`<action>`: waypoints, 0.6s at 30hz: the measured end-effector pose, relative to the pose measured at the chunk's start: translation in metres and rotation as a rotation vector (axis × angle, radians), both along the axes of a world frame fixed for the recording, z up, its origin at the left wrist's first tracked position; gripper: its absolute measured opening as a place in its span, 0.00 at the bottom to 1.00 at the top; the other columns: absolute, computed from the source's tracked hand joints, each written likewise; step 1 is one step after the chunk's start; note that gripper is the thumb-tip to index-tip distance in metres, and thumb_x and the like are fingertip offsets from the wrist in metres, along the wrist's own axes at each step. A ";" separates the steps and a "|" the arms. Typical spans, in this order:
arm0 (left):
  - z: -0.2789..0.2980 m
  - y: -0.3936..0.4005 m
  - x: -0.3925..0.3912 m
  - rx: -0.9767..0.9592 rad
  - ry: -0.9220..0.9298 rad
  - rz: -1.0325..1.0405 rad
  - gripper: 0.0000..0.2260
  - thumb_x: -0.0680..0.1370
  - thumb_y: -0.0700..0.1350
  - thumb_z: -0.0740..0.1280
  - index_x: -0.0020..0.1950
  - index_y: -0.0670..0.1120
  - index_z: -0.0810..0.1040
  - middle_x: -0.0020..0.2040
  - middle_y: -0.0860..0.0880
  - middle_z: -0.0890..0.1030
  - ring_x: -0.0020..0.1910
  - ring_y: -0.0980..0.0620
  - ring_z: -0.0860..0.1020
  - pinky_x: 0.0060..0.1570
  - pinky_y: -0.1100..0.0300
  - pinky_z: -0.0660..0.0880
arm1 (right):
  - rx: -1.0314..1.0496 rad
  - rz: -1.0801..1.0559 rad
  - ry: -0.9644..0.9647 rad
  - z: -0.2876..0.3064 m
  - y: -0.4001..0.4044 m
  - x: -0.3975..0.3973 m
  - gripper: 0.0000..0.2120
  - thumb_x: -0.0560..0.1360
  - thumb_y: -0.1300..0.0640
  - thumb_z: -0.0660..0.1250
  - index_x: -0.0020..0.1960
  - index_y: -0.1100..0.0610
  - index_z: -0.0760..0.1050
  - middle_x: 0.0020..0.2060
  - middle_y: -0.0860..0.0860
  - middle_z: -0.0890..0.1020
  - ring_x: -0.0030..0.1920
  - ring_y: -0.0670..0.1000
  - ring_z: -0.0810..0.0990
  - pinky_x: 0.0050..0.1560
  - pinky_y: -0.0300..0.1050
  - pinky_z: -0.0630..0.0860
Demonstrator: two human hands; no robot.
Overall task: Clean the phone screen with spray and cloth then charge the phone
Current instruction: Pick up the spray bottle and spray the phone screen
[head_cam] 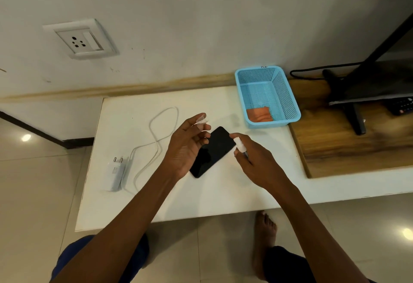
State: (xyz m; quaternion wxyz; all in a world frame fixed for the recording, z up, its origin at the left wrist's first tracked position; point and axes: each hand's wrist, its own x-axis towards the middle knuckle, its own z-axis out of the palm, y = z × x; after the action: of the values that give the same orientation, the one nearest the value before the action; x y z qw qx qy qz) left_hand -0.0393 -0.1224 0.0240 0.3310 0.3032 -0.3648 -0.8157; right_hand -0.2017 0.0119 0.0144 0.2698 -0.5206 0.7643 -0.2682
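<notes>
A black phone (214, 148) lies screen up on the white table (223, 193). My right hand (252, 162) grips a small white spray bottle (241, 146) just above the phone's right edge, index finger on its top. My left hand (185, 146) hovers over the phone's left side and pinches a small clear cap (202, 119) between thumb and fingertips. An orange cloth (260, 114) lies in the blue basket (288, 95) at the table's back right. A white charger plug (115, 174) with its white cable (156, 131) lies at the left.
A wall socket (81, 39) sits on the wall above the table's left. A wooden board (357, 144) to the right carries a screen's black stand (355, 117) and a remote (401, 105). My bare foot (266, 233) stands on the tiled floor below the table.
</notes>
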 end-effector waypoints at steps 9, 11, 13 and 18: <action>0.002 0.005 -0.026 0.044 -0.003 0.085 0.04 0.77 0.40 0.69 0.51 0.42 0.79 0.45 0.45 0.82 0.42 0.49 0.79 0.45 0.58 0.77 | 0.026 -0.007 0.018 0.009 0.013 -0.015 0.20 0.83 0.52 0.59 0.75 0.48 0.64 0.64 0.50 0.78 0.61 0.51 0.79 0.65 0.47 0.73; 0.000 0.004 -0.030 0.018 -0.022 0.107 0.04 0.78 0.36 0.68 0.51 0.41 0.77 0.45 0.44 0.82 0.42 0.49 0.80 0.46 0.58 0.77 | 0.013 -0.012 0.009 0.012 0.014 -0.016 0.21 0.83 0.52 0.59 0.75 0.48 0.63 0.65 0.50 0.78 0.62 0.51 0.79 0.65 0.46 0.73; -0.003 0.001 -0.033 -0.039 -0.090 0.104 0.07 0.77 0.37 0.69 0.54 0.40 0.76 0.47 0.43 0.83 0.43 0.48 0.80 0.47 0.58 0.78 | 0.004 -0.009 -0.006 0.014 0.013 -0.017 0.21 0.83 0.51 0.60 0.75 0.47 0.63 0.69 0.49 0.75 0.65 0.50 0.77 0.67 0.46 0.71; -0.010 -0.007 -0.038 -0.213 -0.261 0.000 0.13 0.77 0.46 0.71 0.60 0.45 0.75 0.54 0.43 0.84 0.44 0.50 0.80 0.46 0.60 0.77 | -0.014 -0.016 -0.027 0.020 0.015 -0.022 0.20 0.83 0.51 0.60 0.74 0.48 0.65 0.72 0.48 0.73 0.69 0.51 0.74 0.71 0.48 0.70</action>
State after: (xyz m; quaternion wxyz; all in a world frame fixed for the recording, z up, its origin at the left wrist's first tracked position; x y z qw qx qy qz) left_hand -0.0768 -0.1299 0.0136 0.3113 0.3696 -0.4890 -0.7262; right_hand -0.2235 0.0270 0.0344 0.2744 -0.5126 0.7629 -0.2827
